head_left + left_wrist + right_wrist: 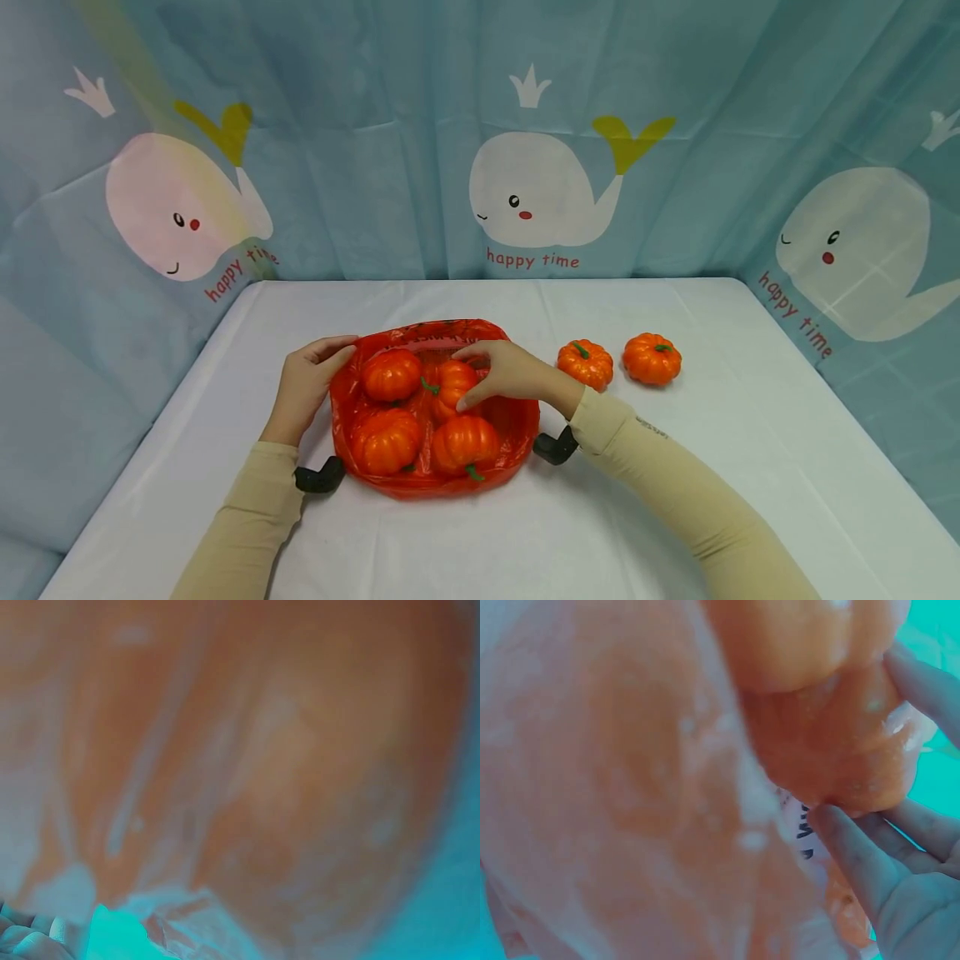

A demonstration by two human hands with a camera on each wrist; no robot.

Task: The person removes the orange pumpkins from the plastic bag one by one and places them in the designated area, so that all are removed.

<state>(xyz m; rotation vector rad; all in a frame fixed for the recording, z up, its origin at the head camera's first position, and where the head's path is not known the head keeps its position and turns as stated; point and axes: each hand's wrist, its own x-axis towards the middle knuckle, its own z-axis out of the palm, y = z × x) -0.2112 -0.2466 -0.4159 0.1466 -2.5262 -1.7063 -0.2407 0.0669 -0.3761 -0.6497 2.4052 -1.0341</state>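
A red plastic bag (525, 433) lies wide open on the table, with several small orange pumpkins inside. My right hand (517, 371) reaches over the bag's right side and grips one pumpkin (450, 385) between thumb and fingers. In the right wrist view, the fingers of that hand (915, 900) curve round the glossy pumpkin (832, 742). At the bag's left edge, my left hand (303, 383) pinches the rim. The left wrist view is mostly filled by blurred bag film (247, 765), with a few curled fingers (34, 941) in the lower corner.
Two more orange pumpkins, one nearer (585, 364) and one farther right (652, 359), sit on the white table (465, 550) beyond my right wrist. A blue curtain (375, 167) with printed whales surrounds the table's back and sides.
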